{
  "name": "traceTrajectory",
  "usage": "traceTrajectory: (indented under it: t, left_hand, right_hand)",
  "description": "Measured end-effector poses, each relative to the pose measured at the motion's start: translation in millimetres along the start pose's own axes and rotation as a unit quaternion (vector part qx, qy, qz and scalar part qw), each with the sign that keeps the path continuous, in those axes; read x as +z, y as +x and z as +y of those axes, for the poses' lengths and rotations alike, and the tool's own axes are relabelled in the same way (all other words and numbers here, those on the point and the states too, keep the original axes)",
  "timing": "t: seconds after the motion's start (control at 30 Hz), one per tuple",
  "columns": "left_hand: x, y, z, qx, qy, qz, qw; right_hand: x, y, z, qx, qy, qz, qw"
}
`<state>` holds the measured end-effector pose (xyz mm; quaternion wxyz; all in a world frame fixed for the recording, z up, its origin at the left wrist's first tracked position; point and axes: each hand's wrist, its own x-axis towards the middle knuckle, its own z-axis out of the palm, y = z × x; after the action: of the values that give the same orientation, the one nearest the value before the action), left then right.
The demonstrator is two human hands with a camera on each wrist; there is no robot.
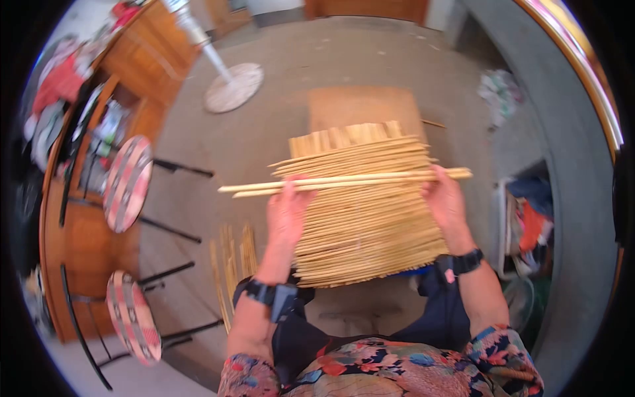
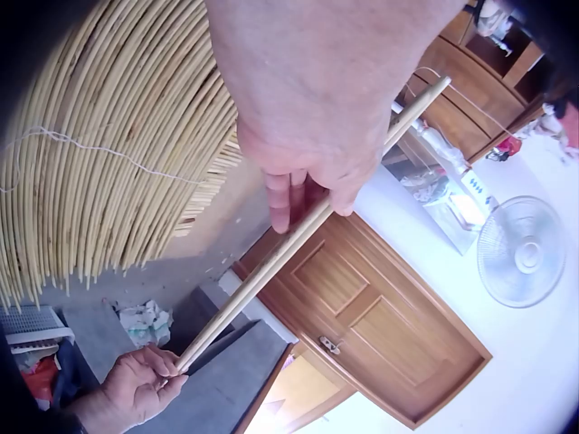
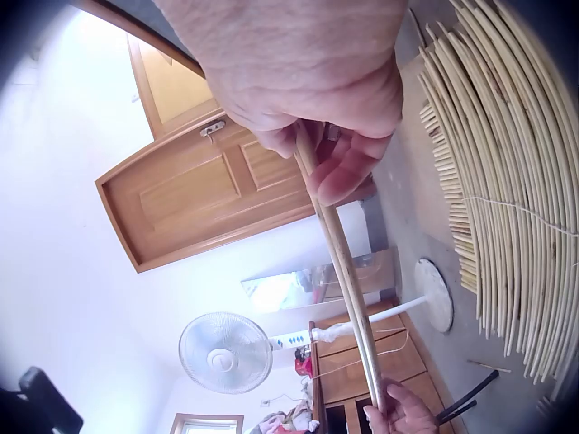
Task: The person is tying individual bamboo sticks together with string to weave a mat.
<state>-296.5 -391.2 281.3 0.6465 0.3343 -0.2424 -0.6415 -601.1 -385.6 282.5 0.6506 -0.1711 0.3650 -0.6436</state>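
Two long pale stalks (image 1: 357,178) are held crosswise, side by side. My left hand (image 1: 288,215) grips them toward their left ends, which stick out past it and spread slightly apart. Near the other end, my right hand (image 1: 446,202) pinches the stalks between thumb and fingers, with short ends poking out beyond. Below both hands lies a mat of many similar stalks (image 1: 364,231) set in parallel rows. A thin white string (image 2: 118,155) runs across the mat's rows in the left wrist view.
A brown board (image 1: 364,106) lies beyond the mat's far edge. Loose stalks (image 1: 231,258) lie on the floor at left. Two round-seated stools (image 1: 129,185) stand left, near a wooden cabinet (image 1: 92,278). A fan's round base (image 1: 235,87) is farther off, and a grey counter (image 1: 575,198) runs along the right.
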Motion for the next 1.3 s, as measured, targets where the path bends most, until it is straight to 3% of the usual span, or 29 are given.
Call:
traceTrajectory:
  t: [0.17, 0.8, 0.87, 0.97, 1.3]
  left_hand:
    - [5.4, -2.6, 1.5, -0.018, -0.048, -0.012, 0.999]
    - [23.5, -7.9, 11.6, -0.019, -0.090, -0.079, 0.993]
    - [29.4, -10.3, 13.8, -0.009, -0.065, -0.042, 0.997]
    - [19.0, -6.6, 8.9, -0.006, -0.043, -0.070, 0.997]
    - [15.1, -5.0, 7.3, -0.027, -0.017, 0.001, 0.999]
  right_hand:
    - [1.6, -0.2, -10.6, 0.017, -0.017, 0.038, 0.999]
    - [-8.2, 2.7, -23.7, -0.030, -0.021, 0.004, 0.999]
    - [-11.3, 3.6, -21.7, -0.009, 0.005, -0.011, 1.000]
    - [-4.3, -0.8, -22.5, -0.010, -0.004, -0.010, 1.000]
    - [-12.9, 5.2, -12.4, 0.020, 0.022, 0.011, 0.999]
